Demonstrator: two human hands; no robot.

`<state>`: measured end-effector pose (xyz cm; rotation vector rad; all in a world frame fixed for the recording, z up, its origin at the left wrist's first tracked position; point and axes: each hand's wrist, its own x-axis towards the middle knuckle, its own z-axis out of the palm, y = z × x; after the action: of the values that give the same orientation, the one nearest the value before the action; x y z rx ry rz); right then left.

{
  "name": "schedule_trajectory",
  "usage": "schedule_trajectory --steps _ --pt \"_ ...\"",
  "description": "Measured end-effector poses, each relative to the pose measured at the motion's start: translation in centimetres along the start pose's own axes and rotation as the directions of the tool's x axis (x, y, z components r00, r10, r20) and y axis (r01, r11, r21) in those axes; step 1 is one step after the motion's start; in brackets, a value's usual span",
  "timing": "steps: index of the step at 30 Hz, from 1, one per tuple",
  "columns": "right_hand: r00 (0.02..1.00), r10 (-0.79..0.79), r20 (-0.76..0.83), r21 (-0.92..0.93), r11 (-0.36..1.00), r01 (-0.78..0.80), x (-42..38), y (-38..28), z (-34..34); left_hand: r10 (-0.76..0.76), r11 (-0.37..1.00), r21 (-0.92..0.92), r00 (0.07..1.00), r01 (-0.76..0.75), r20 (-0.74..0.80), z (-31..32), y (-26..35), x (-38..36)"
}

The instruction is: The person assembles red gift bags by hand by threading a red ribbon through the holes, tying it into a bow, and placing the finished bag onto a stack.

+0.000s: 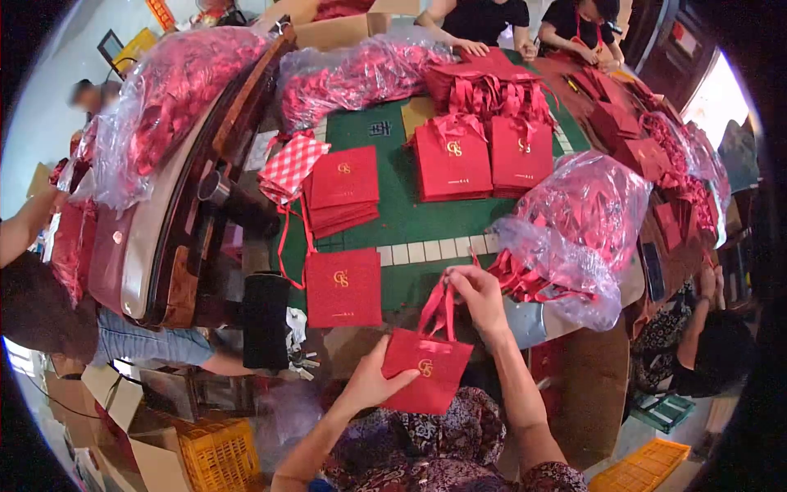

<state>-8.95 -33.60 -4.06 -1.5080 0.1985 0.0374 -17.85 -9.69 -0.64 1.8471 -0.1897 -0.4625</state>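
Observation:
A small red paper gift bag [434,377] with a gold logo is held in front of my body, slightly tilted. My left hand [375,379] grips it by its left side, thumb across the front. Above it, my right hand [477,297] pinches the red ribbon handle [441,312] and holds it up taut. Just beyond, a single flat red bag [343,287] lies at the table edge, its ribbon trailing left. Behind that sits a stack of flat red bags [344,187]. A clear plastic sack of red ribbons [582,213] rests near my right hand.
Bags with ribbon handles [452,160] are piled at the back of the green table [410,225]. Plastic sacks [361,78] of ribbons stand at the back left. A checked red cloth [293,168] lies left. Co-workers [484,20] sit around. Orange crates [215,455] are on the floor.

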Motion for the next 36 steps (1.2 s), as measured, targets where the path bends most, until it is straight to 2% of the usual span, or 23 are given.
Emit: schedule_trajectory --steps 1,2,3,5,8,9,11,13,14,15,16,17,18,20,21,22,25,27,28,29,32,35,36 --pt "0.998 -0.041 -0.049 -0.07 0.997 0.038 -0.3 0.1 0.1 0.084 0.996 0.024 0.992 -0.082 -0.093 -0.6 0.7 0.1" --pt "0.99 -0.1 -0.098 -0.157 0.984 0.084 -0.6 0.4 0.0 0.094 0.993 -0.055 0.987 -0.102 -0.132 -1.2 0.0 0.6" --pt "0.989 -0.132 -0.073 -0.187 0.975 0.117 -1.0 0.7 -0.3 0.101 0.983 -0.134 0.98 -0.125 -0.17 -1.8 -0.6 1.1" --pt "0.99 -0.141 0.027 -0.275 0.951 0.143 -1.9 0.3 -0.6 0.106 0.989 -0.068 0.955 -0.13 -0.278 -2.9 0.5 2.2" --pt "0.982 -0.057 0.181 -0.035 0.997 0.064 -3.9 -0.2 1.1 0.159 0.975 -0.093 0.927 -0.201 -0.341 -3.7 1.5 4.5" --pt "0.974 -0.033 0.222 -0.102 0.993 0.057 -4.6 -1.2 1.7 0.146 0.967 -0.143 0.92 -0.21 -0.363 -3.8 1.6 5.2" --pt "0.965 -0.131 0.228 0.058 0.991 0.121 -5.2 -0.7 3.3 0.127 0.952 -0.208 0.91 -0.223 -0.394 -4.0 1.8 6.5" --pt "0.967 -0.15 0.208 -0.004 0.988 0.154 -5.2 0.4 3.8 0.128 0.956 -0.197 0.917 -0.215 -0.377 -4.7 1.7 7.4" --pt "0.982 -0.06 0.181 0.091 0.995 0.044 -5.1 0.6 3.8 0.126 0.961 -0.19 0.927 -0.203 -0.354 -5.0 1.4 7.9" --pt "0.986 0.035 0.164 0.188 0.98 -0.066 -5.0 0.7 3.9 0.206 0.973 -0.04 0.928 -0.229 -0.31 -6.0 0.1 8.7" --pt "0.989 -0.022 0.148 0.189 0.982 -0.007 -4.6 1.4 3.9 0.188 0.965 -0.112 0.926 -0.236 -0.328 -6.8 -0.1 9.4" --pt "0.99 0.005 0.143 0.197 0.98 -0.034 -4.4 1.6 3.6 0.169 0.953 -0.182 0.923 -0.242 -0.344 -7.8 -0.1 10.2" --pt "0.99 0.034 0.138 0.205 0.977 -0.062 -4.3 1.4 3.3 -0.001 0.987 -0.152 0.943 -0.052 -0.332 -9.9 -0.8 11.1" --pt "0.992 0.007 0.122 0.185 0.982 -0.03 -3.9 2.3 2.9 0.135 0.991 0.08 0.822 -0.108 -0.554 -12.8 -2.8 14.4" --pt "0.991 0.052 0.125 0.177 0.981 -0.074 -3.8 2.3 2.7 0.191 0.976 0.204 0.756 -0.078 -0.626 -14.7 -4.9 16.3" --pt "0.987 0.096 0.126 0.171 0.978 -0.117 -3.8 2.4 2.7 0.113 0.973 0.223 0.74 0.051 -0.663 -16.1 -5.1 17.5" --pt "0.994 0.039 0.099 0.199 0.978 -0.058 -3.4 3.7 3.0 -0.105 0.838 0.39 0.814 0.382 -0.571 -19.6 -4.7 20.5" --pt "0.997 0.024 0.077 0.184 0.982 -0.038 -3.3 4.5 2.9 -0.225 0.758 0.417 0.801 0.502 -0.555 -20.3 -3.5 22.1" --pt "0.997 0.024 0.077 0.183 0.982 -0.038 -3.4 4.8 2.8 -0.29 0.752 0.401 0.809 0.524 -0.512 -20.7 -3.2 22.8" --pt "0.996 0.021 0.081 0.178 0.983 -0.035 -3.4 5.0 2.7 -0.289 0.753 0.4 0.809 0.523 -0.512 -20.6 -3.0 23.1" --pt "0.996 0.012 0.091 0.177 0.984 -0.028 -3.5 4.3 2.8 -0.093 0.705 0.491 0.752 0.512 -0.652 -19.7 -2.8 23.9" --pt "0.995 0.005 0.095 0.182 0.983 -0.022 -3.6 4.1 2.7 -0.084 0.743 0.495 0.796 0.451 -0.6 -20.5 -4.3 25.7" --pt "0.996 -0.002 0.094 0.178 0.984 -0.015 -3.6 4.2 2.7 -0.085 0.767 0.456 0.775 0.452 -0.626 -20.0 -4.2 25.8"
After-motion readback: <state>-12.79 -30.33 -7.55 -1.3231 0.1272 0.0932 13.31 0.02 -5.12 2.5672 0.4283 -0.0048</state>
